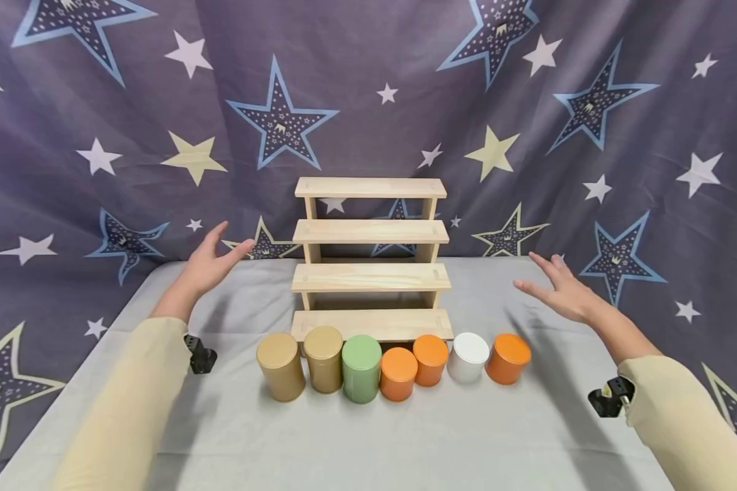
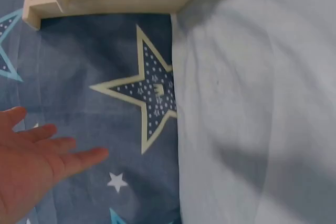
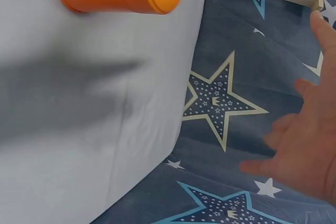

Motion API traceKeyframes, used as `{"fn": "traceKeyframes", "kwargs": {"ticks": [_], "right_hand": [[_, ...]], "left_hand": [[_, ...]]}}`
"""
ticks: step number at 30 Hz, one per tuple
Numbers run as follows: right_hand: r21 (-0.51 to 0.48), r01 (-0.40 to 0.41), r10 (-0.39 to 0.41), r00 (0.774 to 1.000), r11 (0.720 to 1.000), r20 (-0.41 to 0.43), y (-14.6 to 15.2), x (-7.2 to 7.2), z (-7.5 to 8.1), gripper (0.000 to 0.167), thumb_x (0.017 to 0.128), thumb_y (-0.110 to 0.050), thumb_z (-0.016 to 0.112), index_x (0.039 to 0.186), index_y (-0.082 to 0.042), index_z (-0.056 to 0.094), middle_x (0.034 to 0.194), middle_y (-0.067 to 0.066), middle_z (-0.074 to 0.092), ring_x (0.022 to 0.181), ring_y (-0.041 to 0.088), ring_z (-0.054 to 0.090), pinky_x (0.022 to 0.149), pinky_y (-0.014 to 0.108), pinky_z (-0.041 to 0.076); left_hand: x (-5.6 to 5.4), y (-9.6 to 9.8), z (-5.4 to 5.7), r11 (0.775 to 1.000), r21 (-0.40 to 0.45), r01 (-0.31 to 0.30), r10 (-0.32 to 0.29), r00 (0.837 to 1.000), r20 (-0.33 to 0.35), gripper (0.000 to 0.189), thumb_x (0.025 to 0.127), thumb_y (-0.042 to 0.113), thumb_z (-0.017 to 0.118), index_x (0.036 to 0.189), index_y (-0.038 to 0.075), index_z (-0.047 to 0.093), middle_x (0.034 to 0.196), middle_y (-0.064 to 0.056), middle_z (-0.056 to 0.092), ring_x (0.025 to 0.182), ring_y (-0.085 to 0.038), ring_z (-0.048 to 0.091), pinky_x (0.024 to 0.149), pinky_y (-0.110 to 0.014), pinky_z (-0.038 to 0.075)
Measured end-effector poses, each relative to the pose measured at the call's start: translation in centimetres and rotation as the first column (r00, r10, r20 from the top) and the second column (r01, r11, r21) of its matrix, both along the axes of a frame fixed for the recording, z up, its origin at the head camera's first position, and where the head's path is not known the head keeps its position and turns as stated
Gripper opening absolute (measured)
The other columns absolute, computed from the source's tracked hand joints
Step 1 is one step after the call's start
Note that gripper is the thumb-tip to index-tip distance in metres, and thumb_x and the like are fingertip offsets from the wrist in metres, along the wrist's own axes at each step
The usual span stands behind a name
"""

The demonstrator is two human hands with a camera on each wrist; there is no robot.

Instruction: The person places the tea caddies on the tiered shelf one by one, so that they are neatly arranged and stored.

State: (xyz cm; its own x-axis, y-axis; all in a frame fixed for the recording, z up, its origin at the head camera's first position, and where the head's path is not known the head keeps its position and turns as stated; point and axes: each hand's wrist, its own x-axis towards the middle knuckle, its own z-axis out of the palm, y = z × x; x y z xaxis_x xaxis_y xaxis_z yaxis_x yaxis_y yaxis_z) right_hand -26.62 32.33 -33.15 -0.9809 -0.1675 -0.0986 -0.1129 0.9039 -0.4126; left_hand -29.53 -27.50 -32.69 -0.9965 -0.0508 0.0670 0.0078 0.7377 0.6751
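My left hand [image 1: 207, 266] hovers left of a stepped wooden shelf [image 1: 371, 277], fingers extended and holding nothing. Over on the right side my right hand [image 1: 561, 290] is also raised, its fingers spread apart and nothing in them. In front of the shelf stands a row of lidded canisters: a gold canister [image 1: 280, 367] at the left end, another gold canister [image 1: 323, 359], a green canister [image 1: 361, 369], then orange canisters [image 1: 398, 374] around a white canister [image 1: 468, 358]. The canister nearest my right hand is the orange one [image 1: 508, 359] at the right end, also visible in the right wrist view.
A pale grey cloth [image 1: 344, 443] covers the table. Close behind the shelf hangs a purple-grey curtain [image 1: 368, 41] printed with stars. The shelf has several steps rising toward the curtain. Small black wrist cameras sit below both sleeves.
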Motion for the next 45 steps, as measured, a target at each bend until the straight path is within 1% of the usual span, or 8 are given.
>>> {"fn": "traceKeyframes", "kwargs": {"ticks": [3,7,13,21,28,34,39,45], "right_hand": [[-0.024,-0.036,0.036,0.999,0.999,-0.019,-0.1,0.5,-0.5,0.083,0.092,-0.059,0.042,0.152,-0.014,0.007,0.154,0.029,0.002,0.137,0.053,0.010,0.102,0.075,0.018],[-0.027,-0.084,0.083,0.996,0.996,-0.045,-0.7,1.1,-1.1,0.080,0.091,-0.056,0.047,0.151,-0.014,0.015,0.152,0.026,0.017,0.133,0.053,0.024,0.102,0.071,0.026],[-0.061,-0.167,0.162,0.983,0.984,-0.081,-1.5,1.8,-2.1,0.075,0.089,-0.049,0.056,0.147,-0.010,0.029,0.147,0.023,0.033,0.126,0.048,0.039,0.098,0.065,0.038],[-0.057,-0.212,0.209,0.977,0.976,-0.051,-1.6,2.4,-3.4,0.073,0.086,-0.047,0.062,0.142,-0.007,0.037,0.136,0.025,0.047,0.117,0.045,0.050,0.092,0.058,0.046],[-0.061,-0.239,0.242,0.970,0.969,0.039,-1.8,2.8,-4.2,0.072,0.083,-0.046,0.066,0.140,-0.008,0.041,0.131,0.024,0.051,0.113,0.041,0.054,0.090,0.053,0.050],[-0.055,-0.245,0.250,0.961,0.968,0.116,-2.1,3.2,-5.0,0.075,0.079,-0.045,0.070,0.138,-0.008,0.044,0.128,0.024,0.053,0.108,0.033,0.056,0.084,0.045,0.052],[-0.047,-0.263,0.267,0.959,0.964,0.098,-2.1,3.3,-5.5,0.075,0.075,-0.043,0.074,0.135,-0.008,0.047,0.120,0.018,0.058,0.101,0.027,0.056,0.082,0.040,0.051],[-0.045,-0.292,0.295,0.952,0.955,0.081,-2.0,3.5,-5.7,0.075,0.073,-0.041,0.077,0.134,-0.007,0.048,0.113,0.011,0.060,0.095,0.022,0.054,0.079,0.036,0.050]], "left_hand": [[-0.2,0.7,-0.1,0.996,0.086,-0.012,0.015,0.999,-0.034,0.096,0.085,0.067,0.046,0.152,0.015,0.003,0.152,-0.026,0.018,0.136,-0.046,0.024,0.108,-0.062,0.029],[-0.7,1.9,-0.2,0.986,0.169,0.005,0.005,0.998,-0.057,0.093,0.085,0.064,0.051,0.152,0.016,0.008,0.151,-0.025,0.023,0.135,-0.045,0.028,0.108,-0.059,0.033],[-1.8,3.6,-0.5,0.972,0.231,0.041,-0.026,0.997,-0.066,0.092,0.085,0.059,0.055,0.152,0.013,0.011,0.151,-0.024,0.024,0.136,-0.042,0.030,0.110,-0.056,0.033],[-3.2,5.4,-1.1,0.957,0.281,0.072,-0.050,0.995,-0.087,0.086,0.086,0.052,0.060,0.149,0.010,0.020,0.148,-0.024,0.032,0.135,-0.039,0.034,0.108,-0.053,0.037],[-3.8,6.5,-1.1,0.965,0.249,0.081,-0.068,0.996,-0.060,0.086,0.086,0.056,0.057,0.150,0.012,0.020,0.147,-0.022,0.033,0.135,-0.039,0.034,0.108,-0.052,0.038],[-3.9,6.7,-1.1,0.974,0.208,0.087,-0.085,0.996,-0.017,0.087,0.085,0.057,0.057,0.150,0.012,0.019,0.147,-0.021,0.034,0.136,-0.037,0.033,0.108,-0.052,0.038],[-4.1,6.6,-0.8,0.980,0.173,0.094,-0.095,0.995,0.000,0.088,0.085,0.058,0.057,0.150,0.013,0.019,0.147,-0.022,0.034,0.135,-0.037,0.035,0.107,-0.052,0.038],[-4.5,6.6,-0.4,0.986,0.126,0.108,-0.113,0.993,0.032,0.085,0.087,0.053,0.057,0.151,0.013,0.017,0.148,-0.022,0.032,0.135,-0.037,0.034,0.106,-0.053,0.039]]}}
